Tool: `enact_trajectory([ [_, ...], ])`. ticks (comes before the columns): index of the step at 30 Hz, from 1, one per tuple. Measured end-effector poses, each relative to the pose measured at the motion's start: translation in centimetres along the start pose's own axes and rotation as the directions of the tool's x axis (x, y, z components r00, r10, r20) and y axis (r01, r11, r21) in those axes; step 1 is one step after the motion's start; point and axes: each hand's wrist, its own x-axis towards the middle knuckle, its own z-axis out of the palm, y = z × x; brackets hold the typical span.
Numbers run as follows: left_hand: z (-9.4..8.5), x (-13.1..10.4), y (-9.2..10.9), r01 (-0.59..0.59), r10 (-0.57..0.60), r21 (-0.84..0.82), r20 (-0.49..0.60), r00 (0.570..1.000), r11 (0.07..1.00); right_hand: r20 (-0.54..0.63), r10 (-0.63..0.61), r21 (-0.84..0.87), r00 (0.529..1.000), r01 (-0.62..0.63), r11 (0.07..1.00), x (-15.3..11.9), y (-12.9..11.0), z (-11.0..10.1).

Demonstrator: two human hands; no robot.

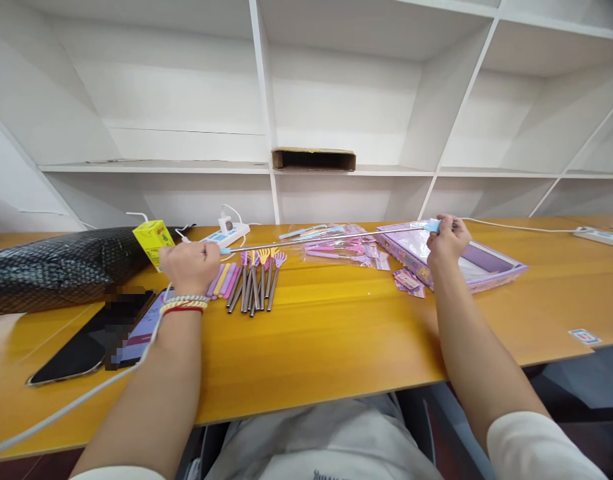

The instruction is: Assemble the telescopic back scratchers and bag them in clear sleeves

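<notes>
A telescopic back scratcher point(331, 238) is stretched out between my two hands, its thin metal rod pulled long above the table. My left hand point(192, 267) is closed around its left end, where a bit of light blue shows. On the right, my right hand point(447, 238) pinches the light blue end piece; the fingers partly cover it. Just beyond my left wrist lie several metal rods with purple and yellow claw heads point(256, 283), and beside them several purple, yellow and pink handles point(224, 280). Bagged back scratchers point(344, 250) rest behind the rod.
A purple box point(501, 272) and small purple cards point(409, 282) lie at right. To the left are a black wrapped bundle point(61, 263), a yellow drink carton point(154, 241), a black phone point(71, 353) and a lit phone point(146, 330). A white cable point(86, 400) crosses my left forearm.
</notes>
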Motion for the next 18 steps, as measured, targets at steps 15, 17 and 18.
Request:
enact_trajectory([
  [15, 0.4, 0.5, -3.2, 0.189, -0.195, -0.057, -0.118, 0.974, 0.980, 0.120, 0.091, 0.083, 0.989, -0.102, 0.991, 1.0, -1.2, -2.7],
  [17, 0.6, 0.5, -3.3, 0.215, -0.224, -0.088, -0.115, 0.968, 0.973, 0.201, 0.160, 0.057, 0.967, -0.174, 0.983, 0.9, -0.9, -2.7],
  [18, 0.7, 0.5, -3.4, 0.219, -0.230, -0.102, -0.110, 0.967, 0.970, 0.222, 0.180, 0.047, 0.958, -0.195, 0.980, 0.9, -0.7, -2.7],
])
